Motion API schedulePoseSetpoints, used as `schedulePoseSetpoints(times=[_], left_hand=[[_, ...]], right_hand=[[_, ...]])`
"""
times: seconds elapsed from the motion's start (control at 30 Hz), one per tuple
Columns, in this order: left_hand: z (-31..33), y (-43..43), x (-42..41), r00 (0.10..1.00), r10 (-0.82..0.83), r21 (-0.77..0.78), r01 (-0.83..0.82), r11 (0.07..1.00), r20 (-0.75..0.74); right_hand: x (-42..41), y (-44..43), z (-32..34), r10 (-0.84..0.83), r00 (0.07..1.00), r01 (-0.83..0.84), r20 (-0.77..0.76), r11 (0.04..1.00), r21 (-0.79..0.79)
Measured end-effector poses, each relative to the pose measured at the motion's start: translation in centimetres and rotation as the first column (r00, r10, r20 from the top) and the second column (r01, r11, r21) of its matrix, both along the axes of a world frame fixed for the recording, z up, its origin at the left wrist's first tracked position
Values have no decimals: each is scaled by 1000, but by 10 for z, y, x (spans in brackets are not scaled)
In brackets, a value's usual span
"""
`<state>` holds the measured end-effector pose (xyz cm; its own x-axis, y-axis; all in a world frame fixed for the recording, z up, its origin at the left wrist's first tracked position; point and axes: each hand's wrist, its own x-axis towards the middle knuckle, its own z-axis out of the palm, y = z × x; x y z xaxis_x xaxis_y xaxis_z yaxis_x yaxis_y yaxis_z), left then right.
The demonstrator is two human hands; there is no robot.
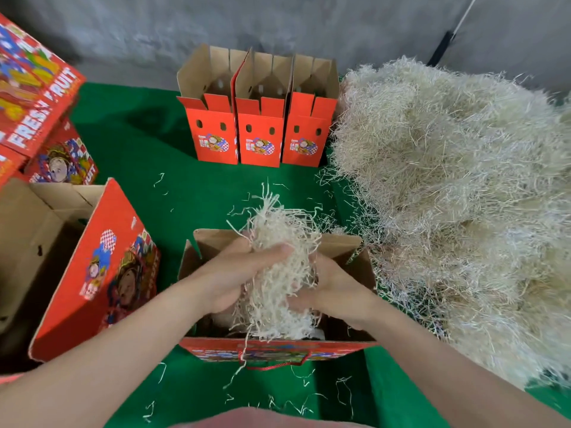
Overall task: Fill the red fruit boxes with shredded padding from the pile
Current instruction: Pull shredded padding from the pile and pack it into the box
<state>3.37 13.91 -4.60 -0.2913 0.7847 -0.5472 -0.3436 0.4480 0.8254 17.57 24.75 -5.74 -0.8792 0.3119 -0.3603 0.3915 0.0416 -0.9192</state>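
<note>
Both hands are on it: the left hand (234, 273) and right hand (327, 288) clamp one wad of shredded padding (278, 239) between them. The fingers are curled in, likely squeezing it narrow enough to drop through the mouth of the open red fruit box (278, 350) at the near edge of the green mat (139, 156). The pile (448, 180) crowds the mat's right edge, close against that box. Three upright boxes (259, 131) line the far edge, with open mat and stray strands between.
</note>
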Motion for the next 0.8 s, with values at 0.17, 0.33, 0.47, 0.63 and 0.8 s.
schedulePoseSetpoints(times=[0.17, 0.33, 0.47, 0.63, 0.8], left_hand=[[-5, -12, -11, 978, -95, -11, 95, 995, -184], [-13, -33, -34, 978, 96, -81, -113, 990, -183], [-11, -38, -37, 993, 84, -156, -97, 983, -86], [-2, -22, -19, 987, -157, -128, 161, 979, 45], [-7, 2, 1, 990, -128, -187, 115, 975, -55]], right_hand=[[3, 11, 0, -178, 984, 177, -7, 984, -25], [32, 40, 18, -341, 937, 342, 76, 940, 1], [43, 38, 23, -311, 945, 306, 98, 950, 68], [26, 20, 20, -119, 992, 123, 38, 982, -140], [9, 2, 11, -159, 981, 173, 109, 976, -129]])
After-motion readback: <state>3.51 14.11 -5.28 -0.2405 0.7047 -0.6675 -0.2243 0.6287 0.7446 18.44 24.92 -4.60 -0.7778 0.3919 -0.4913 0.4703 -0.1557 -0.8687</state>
